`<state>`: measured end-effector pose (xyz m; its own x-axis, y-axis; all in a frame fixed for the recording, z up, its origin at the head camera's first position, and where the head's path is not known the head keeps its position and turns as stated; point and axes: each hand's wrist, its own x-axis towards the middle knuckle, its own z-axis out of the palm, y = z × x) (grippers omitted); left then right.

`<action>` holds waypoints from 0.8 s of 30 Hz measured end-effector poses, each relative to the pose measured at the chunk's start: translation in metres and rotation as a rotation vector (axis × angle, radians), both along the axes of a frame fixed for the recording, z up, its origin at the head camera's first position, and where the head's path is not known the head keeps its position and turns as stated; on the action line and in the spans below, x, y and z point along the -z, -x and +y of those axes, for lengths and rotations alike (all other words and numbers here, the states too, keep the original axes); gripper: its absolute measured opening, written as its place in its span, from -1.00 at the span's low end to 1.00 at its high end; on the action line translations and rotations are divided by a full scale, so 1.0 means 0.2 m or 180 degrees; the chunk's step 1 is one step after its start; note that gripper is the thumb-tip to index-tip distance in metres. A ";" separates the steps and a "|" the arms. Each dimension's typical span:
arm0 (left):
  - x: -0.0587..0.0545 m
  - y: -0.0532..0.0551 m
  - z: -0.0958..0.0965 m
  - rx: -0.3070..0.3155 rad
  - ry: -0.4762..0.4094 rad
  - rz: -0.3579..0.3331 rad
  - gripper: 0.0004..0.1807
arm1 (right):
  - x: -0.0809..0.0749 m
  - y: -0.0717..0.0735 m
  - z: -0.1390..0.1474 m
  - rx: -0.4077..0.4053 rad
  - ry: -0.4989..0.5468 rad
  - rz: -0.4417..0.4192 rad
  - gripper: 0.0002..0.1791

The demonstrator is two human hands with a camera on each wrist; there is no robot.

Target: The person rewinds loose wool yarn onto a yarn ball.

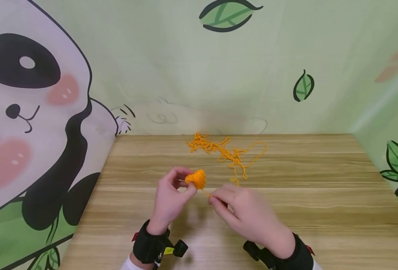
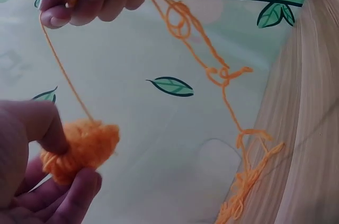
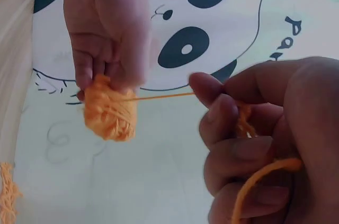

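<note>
A small orange ball of yarn (image 1: 199, 179) is held between the thumb and fingers of my left hand (image 1: 172, 198), above the table. From the ball a single strand (image 2: 68, 80) runs taut to my right hand (image 1: 249, 213), whose thumb and forefinger pinch it. In the right wrist view more yarn (image 3: 246, 121) shows inside the curled right fingers, and a loop hangs below them. The left wrist view has the wound yarn ball (image 2: 87, 144) between thumb and fingers, and looped yarn (image 2: 225, 75) trailing down from the right hand to the table.
A loose tangle of orange yarn (image 1: 215, 146) lies at the back of the wooden table (image 1: 144, 157), some loops reaching toward my right hand. Behind the table stands a green wall (image 1: 171, 67) printed with leaves and a panda. Each wrist wears a black camera band (image 1: 148, 243).
</note>
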<state>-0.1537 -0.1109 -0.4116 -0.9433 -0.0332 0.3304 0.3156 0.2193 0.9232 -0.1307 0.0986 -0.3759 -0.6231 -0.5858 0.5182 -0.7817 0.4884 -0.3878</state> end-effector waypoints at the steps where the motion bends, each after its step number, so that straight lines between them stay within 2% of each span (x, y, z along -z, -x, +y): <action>1: -0.02 -0.01 0.01 0.0086 0.0087 -0.0038 -0.73 | 0.00 0.01 0.00 0.0035 0.0048 0.0024 -0.88; 2: -0.02 -0.02 0.01 0.0195 0.0136 -0.0069 -0.73 | -0.01 0.02 0.01 0.0078 0.0099 0.0039 -0.87; 7: 0.07 0.01 -0.01 0.0671 0.0208 -0.0229 -0.69 | -0.01 0.08 0.03 0.0354 0.0264 0.0073 -0.87; 11: 0.11 0.03 -0.03 0.1001 0.0131 -0.0193 -0.66 | 0.00 0.11 0.03 0.0502 0.0313 0.0073 -0.87; 16: 0.12 0.03 -0.04 0.1375 0.0045 -0.0139 -0.67 | 0.02 0.15 0.03 0.0590 0.0333 0.0069 -0.88; 24: 0.10 0.02 -0.04 0.1661 -0.0097 -0.0177 -0.68 | 0.06 0.18 0.03 0.0574 0.0274 -0.0140 -0.83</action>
